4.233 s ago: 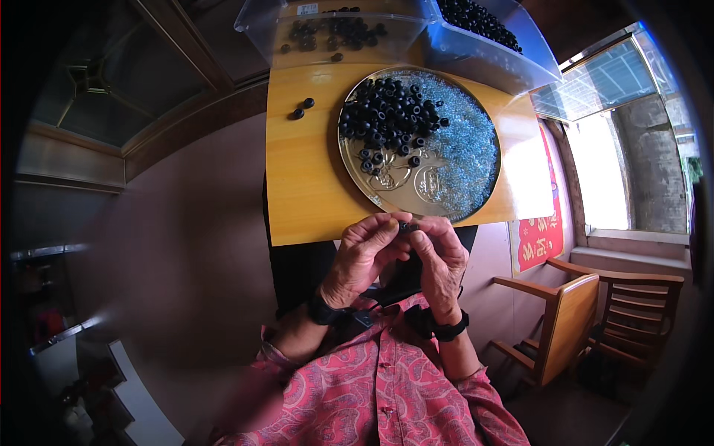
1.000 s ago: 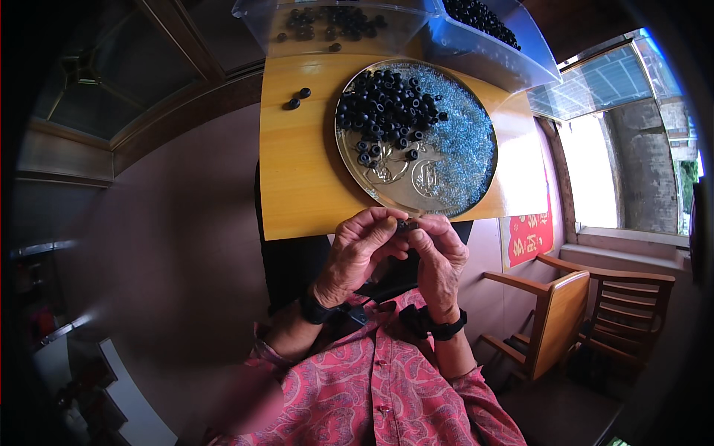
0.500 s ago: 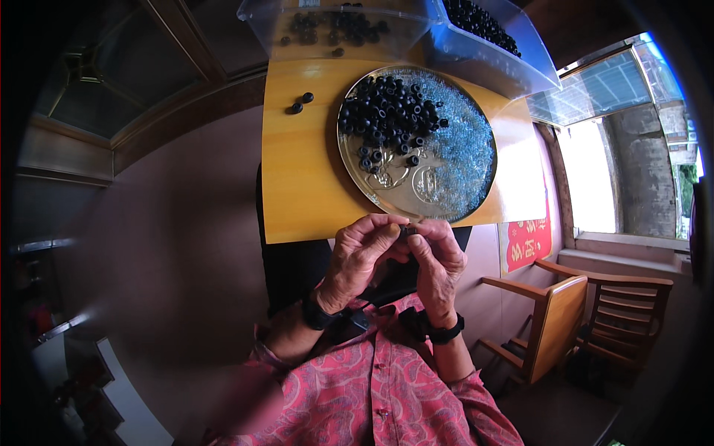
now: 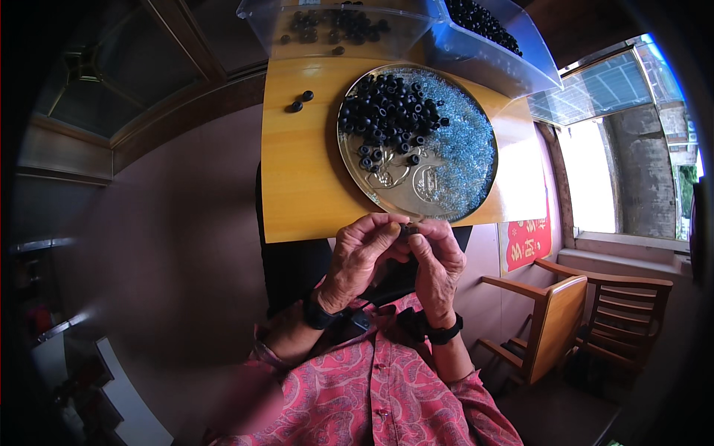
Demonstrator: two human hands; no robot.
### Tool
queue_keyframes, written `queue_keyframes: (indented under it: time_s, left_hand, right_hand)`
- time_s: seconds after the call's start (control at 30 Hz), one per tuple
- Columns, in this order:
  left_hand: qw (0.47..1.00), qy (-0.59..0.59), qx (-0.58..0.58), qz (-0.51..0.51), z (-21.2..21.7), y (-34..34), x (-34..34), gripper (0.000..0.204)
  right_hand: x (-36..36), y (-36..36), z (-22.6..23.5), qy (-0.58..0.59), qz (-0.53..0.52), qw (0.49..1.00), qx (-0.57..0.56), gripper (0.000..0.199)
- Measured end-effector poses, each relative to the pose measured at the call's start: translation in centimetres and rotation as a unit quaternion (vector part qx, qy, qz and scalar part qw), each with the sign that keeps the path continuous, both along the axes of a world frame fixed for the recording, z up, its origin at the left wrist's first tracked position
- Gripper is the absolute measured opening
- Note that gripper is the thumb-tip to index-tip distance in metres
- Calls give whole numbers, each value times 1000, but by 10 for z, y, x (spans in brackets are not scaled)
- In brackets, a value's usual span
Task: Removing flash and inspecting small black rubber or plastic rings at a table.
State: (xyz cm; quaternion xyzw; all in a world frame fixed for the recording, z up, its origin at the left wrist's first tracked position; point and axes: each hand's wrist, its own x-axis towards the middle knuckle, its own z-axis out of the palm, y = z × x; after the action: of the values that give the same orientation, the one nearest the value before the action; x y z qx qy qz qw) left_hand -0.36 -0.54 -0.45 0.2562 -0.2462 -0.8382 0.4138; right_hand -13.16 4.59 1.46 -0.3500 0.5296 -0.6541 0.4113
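Just past the near edge of the table, my left hand (image 4: pixel 358 256) and my right hand (image 4: pixel 440 262) meet at the fingertips. Between them they pinch a small black hollow cap (image 4: pixel 407 230), partly hidden by the fingers. A round shiny metal tray (image 4: pixel 390 197) lies beyond them. On its left side is a heap of black hollow caps (image 4: pixel 385 111). Small clear bluish pieces (image 4: pixel 467 152) cover its right side, too tiny to make out singly.
Two loose black caps (image 4: pixel 297 107) lie left of the tray on the yellow wooden table (image 4: pixel 297 171). Clear plastic bins (image 4: pixel 487 63) with more black parts stand at the far edge. A wooden chair (image 4: pixel 554 327) is at the right, below a window.
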Motion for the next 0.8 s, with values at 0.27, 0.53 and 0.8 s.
queue_keyframes:
  time_s: [0.27,0.53,0.8]
  left_hand:
    - [999,-32,-21,-3,-1,1,1,23]
    - [1000,-1,18,19,8,1,2,20]
    - [999,10,10,38,7,4,2,19]
  right_hand:
    - [0,0,2,38,10,999,-1,14]
    - [1,1,8,100,25,994,-27,14]
    - [0,4,7,61,46,997,1,13]
